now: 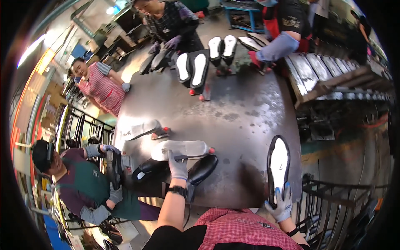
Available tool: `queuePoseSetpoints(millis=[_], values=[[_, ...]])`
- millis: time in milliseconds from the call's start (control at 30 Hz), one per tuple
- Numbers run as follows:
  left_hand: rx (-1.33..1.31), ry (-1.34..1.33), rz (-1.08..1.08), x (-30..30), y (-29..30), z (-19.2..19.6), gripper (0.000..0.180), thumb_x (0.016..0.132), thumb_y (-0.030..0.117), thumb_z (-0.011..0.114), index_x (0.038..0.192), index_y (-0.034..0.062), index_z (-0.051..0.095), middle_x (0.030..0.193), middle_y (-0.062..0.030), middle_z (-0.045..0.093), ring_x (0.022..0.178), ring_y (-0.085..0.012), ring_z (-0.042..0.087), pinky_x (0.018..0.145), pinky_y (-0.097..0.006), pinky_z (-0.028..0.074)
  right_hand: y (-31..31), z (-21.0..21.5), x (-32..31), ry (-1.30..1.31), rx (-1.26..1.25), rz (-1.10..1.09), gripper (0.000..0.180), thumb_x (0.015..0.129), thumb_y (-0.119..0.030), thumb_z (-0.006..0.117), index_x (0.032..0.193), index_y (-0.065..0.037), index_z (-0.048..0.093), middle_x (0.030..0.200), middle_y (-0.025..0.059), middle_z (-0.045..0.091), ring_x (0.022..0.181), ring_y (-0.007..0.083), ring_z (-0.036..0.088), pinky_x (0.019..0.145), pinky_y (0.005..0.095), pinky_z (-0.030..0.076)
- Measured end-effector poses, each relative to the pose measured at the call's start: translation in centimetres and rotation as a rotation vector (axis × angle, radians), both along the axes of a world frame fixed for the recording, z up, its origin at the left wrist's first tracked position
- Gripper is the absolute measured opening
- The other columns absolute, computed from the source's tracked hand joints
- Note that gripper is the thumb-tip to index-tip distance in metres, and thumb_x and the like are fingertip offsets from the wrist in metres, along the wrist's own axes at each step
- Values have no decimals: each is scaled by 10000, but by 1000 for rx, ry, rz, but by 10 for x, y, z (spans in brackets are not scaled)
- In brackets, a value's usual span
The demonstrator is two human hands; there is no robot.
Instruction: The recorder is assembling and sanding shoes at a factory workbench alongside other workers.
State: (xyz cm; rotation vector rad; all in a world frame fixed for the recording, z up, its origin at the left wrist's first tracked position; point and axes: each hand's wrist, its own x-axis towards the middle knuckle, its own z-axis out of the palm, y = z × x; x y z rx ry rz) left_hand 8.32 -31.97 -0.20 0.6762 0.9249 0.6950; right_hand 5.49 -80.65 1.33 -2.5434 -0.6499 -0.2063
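Black shoe with white insole (279, 166) gripped at its heel by my gloved right hand (282, 204), my gloved left hand (178, 166) resting open on white sole (180, 149), grey metal table (241, 112).

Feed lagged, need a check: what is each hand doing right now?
Left hand: gloved, fingers resting on the white sole, grip cannot be told.
Right hand: gloved, closed on the black-rimmed sole.

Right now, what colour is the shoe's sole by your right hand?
White with a black rim, in the head view.
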Motion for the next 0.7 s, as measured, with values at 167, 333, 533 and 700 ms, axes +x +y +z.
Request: queuePoseSetpoints(millis=[167,333,533,700], values=[[-182,-126,-46,15,26,-10,878,838,743,634,1493,184,466,1509,-90,487,1394,-333,449,1163,-531,381,38,-11,106,24,17,45,891,688,-266,867,1484,-128,491,1582,303,327,1377,547,400,1117,596,398],[-520,-234,-229,32,-36,-3,986,829,709,689,1542,109,369,1546,-149,428,1427,-352,376,1229,-514,284,144,7,239,-16,-53,-38,927,750,-321,842,1546,-111,415,1614,286,287,1459,485,324,1209,566,276],[-354,-136,-708,62,-116,-14,774,884,507,738,1474,89,461,1440,-154,546,1329,-327,475,1189,-434,344,196,51,192,295,-501,556,1126,662,-415,870,1604,-199,294,1534,303,377,1388,454,448,1152,532,397],[1265,457,-1346,-1,-89,8,610,829,435,751,1267,28,633,1240,-207,647,1179,-372,600,1035,-454,474,130,66,164,367,-443,127,1217,568,-363,925,1600,-217,297,1423,339,483,1280,489,543,1079,496,480]])
